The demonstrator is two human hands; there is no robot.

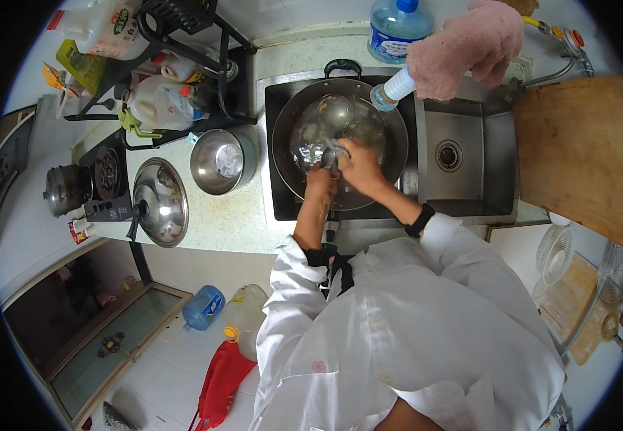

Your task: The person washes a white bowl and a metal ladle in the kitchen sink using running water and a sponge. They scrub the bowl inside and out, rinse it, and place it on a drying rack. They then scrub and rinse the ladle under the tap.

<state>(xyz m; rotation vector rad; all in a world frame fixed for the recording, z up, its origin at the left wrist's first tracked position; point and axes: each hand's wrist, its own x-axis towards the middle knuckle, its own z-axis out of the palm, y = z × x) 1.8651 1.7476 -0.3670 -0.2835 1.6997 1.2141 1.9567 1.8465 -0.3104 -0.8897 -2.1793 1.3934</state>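
A large wok-like metal pan (300,178) sits in the left basin of a double sink with water in it. My left hand (320,183) is closed around the handle of a metal ladle (336,110), whose round bowl appears to lie in the water farther from me. To its right, my right hand (361,166) presses a grey mesh scouring pad (338,145) against the ladle's shaft, above the pan. The fingertips of both hands are close together, partly hidden by the pad and the metal.
The faucet with a pink cloth (465,51) over it reaches above the pan's right rim. The right sink basin (451,186) adjoins. A metal pot (222,161) and a domed lid (160,202) stand left; a wooden board (581,156) lies right.
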